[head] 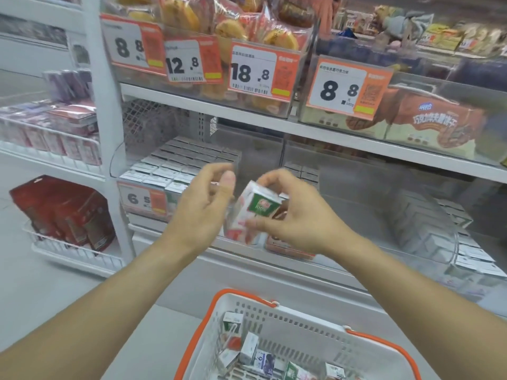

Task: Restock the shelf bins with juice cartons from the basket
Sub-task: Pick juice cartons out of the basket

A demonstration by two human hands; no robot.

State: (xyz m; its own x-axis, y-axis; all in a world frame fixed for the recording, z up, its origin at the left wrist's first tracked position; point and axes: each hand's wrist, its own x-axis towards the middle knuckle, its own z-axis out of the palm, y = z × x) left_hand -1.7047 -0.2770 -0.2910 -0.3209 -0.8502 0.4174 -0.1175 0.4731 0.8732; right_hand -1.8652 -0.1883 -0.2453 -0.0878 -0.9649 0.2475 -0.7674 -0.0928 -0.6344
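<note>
The right hand (299, 215) grips a small white juice carton with a green top panel and red fruit print (251, 215), fingers curled over its upper end and thumb across its lower face. The carton is tilted, its green end up and to the right, held in the air in front of the clear plastic shelf bin packed with grey-topped cartons (178, 171). The left hand (203, 204) is raised just left of the carton, fingers loosely bent and thumb up, holding nothing; whether its fingertips touch the carton cannot be told because of blur.

Below the held carton stands a white slotted plastic basket with an orange rim and handle (301, 322). Inside it several more small cartons (248, 348) lie tumbled, some upright, some on their sides.

On the bin's front, left of the carton, hangs an orange-and-white price tag reading 6.5 (142, 200), partly hidden by the left wrist. To the right of the carton a second clear bin (428, 215) holds rows of pale cartons toward its far side. Above the carton, on the next shelf up, clear bins carry bagged yellow pastries (227, 26) behind price tags marked 8.8, 12.8 and 18.8 (252, 71), and a brown-and-cream biscuit box (428, 124) sits behind another 8.8 tag.
</note>
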